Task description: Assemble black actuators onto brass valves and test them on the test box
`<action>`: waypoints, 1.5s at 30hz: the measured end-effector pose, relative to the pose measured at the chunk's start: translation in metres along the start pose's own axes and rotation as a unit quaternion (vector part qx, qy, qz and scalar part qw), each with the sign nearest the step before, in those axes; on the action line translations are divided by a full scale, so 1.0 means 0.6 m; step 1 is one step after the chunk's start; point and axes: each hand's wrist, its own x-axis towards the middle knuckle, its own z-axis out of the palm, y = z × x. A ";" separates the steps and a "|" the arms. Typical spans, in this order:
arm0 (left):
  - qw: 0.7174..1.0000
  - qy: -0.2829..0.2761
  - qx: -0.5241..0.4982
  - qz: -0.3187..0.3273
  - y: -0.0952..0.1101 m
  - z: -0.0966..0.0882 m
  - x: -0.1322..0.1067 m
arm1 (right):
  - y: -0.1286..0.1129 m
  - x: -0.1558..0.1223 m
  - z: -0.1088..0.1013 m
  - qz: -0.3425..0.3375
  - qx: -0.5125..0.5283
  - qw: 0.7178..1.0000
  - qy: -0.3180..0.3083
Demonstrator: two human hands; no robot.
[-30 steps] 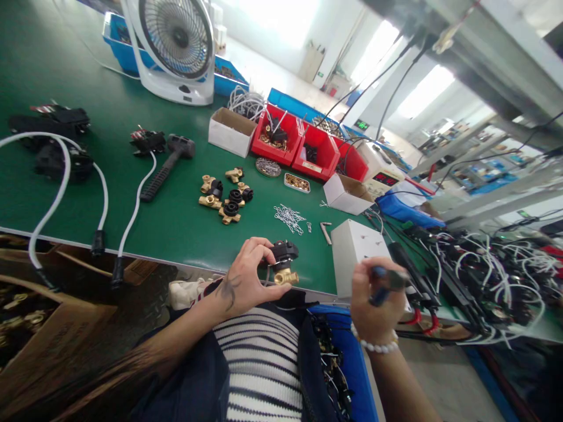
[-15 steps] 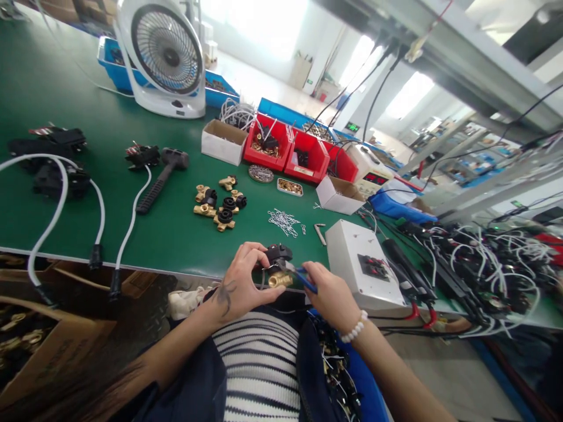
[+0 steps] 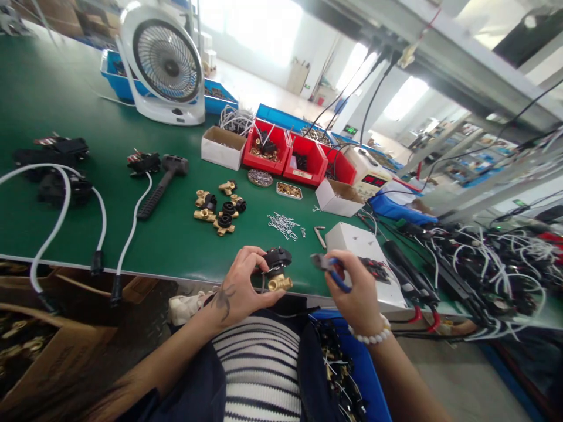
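Note:
My left hand [image 3: 246,278] grips a brass valve [image 3: 280,283] with a black plastic housing [image 3: 278,258] on top, at the front edge of the bench. The thumb presses near the brass end while the fingers hold the black part. My right hand [image 3: 357,293] is closed round the blue handles of a pair of pliers [image 3: 324,262], whose metal jaws point left, apart from the valve. Small metal clips [image 3: 284,225] lie in a loose pile beyond the valve. A bent hex key [image 3: 319,235] rests to their right.
Brass fittings [image 3: 220,214] with black caps stand left of the clips. A hammer [image 3: 162,186] lies farther left. Red bins [image 3: 303,174], a white fan [image 3: 182,116] and a grey-white box [image 3: 341,237] line the green bench [image 3: 185,249]. A blue crate [image 3: 373,387] sits below.
My right hand has drawn the pliers away from the valve, to the right and slightly up. My left hand keeps the valve in nearly the same place.

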 end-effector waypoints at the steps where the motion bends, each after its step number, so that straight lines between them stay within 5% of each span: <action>1: 1.000 0.000 0.000 0.000 0.000 0.000 0.000 | 0.000 0.000 -0.001 0.014 0.009 0.998 0.060; 3: 1.000 0.000 0.000 0.000 0.000 -0.001 0.001 | 0.000 -0.004 0.001 0.009 -0.009 0.998 0.063; 7: 1.000 -0.001 -0.004 -0.002 -0.001 -0.003 0.002 | 0.002 -0.003 0.013 -0.055 -0.060 0.986 -0.148; 13: 1.000 0.008 -0.010 0.001 -0.009 0.005 -0.001 | -0.001 -0.004 0.006 0.012 0.010 0.999 0.028; 18: 1.000 0.014 0.010 0.010 -0.003 0.004 0.002 | -0.011 -0.022 0.032 0.084 0.058 0.976 -0.191; 22: 0.999 0.015 0.029 0.026 0.002 0.004 0.001 | -0.024 -0.011 0.038 0.201 0.203 0.951 -0.118; 28: 0.997 0.020 0.058 0.053 0.001 0.011 -0.007 | -0.037 0.014 0.048 0.251 0.420 0.843 -0.223; 31: 0.995 0.019 0.074 0.068 0.002 0.012 -0.010 | -0.037 0.015 0.054 0.272 0.453 0.816 -0.235; 45: 0.987 0.023 0.126 0.099 0.007 0.011 -0.008 | -0.047 0.004 0.065 0.319 0.433 0.824 -0.176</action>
